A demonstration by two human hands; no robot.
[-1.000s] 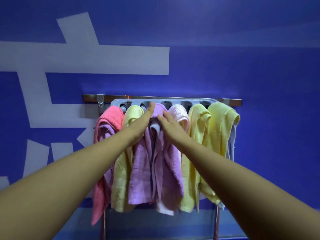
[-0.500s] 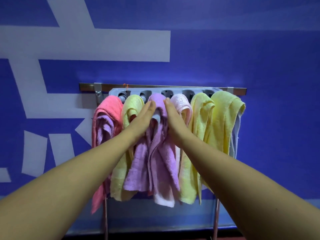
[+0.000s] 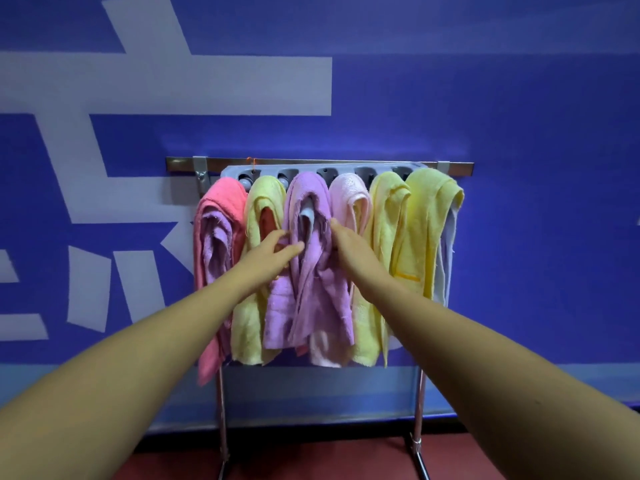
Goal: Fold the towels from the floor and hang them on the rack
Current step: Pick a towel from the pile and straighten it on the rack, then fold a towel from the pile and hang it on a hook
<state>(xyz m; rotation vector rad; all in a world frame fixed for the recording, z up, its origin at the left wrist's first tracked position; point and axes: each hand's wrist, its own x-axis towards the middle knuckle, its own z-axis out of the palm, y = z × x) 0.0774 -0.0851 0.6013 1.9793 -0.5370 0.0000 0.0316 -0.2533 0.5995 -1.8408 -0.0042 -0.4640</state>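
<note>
A metal rack point(image 3: 453, 167) with a grey peg bar stands against the blue wall, hung with several towels. From the left hang a pink towel point(image 3: 221, 202), a yellow-green towel point(image 3: 265, 197), a purple towel point(image 3: 311, 282), a pale pink towel point(image 3: 349, 192) and two yellow towels point(image 3: 424, 220). My left hand point(image 3: 273, 252) touches the purple towel's left side with straight fingers. My right hand point(image 3: 349, 242) rests flat against its right side. Neither hand curls round the cloth.
The rack's thin metal legs point(image 3: 417, 410) run down to a red floor point(image 3: 311, 459). The blue wall point(image 3: 519, 116) with large white markings fills the background. A grey-blue cloth point(image 3: 445, 258) hangs behind the rightmost yellow towel.
Both hands have slid down from the top of the purple towel to its middle. The view has tilted down, so the rack's legs and the floor show.
</note>
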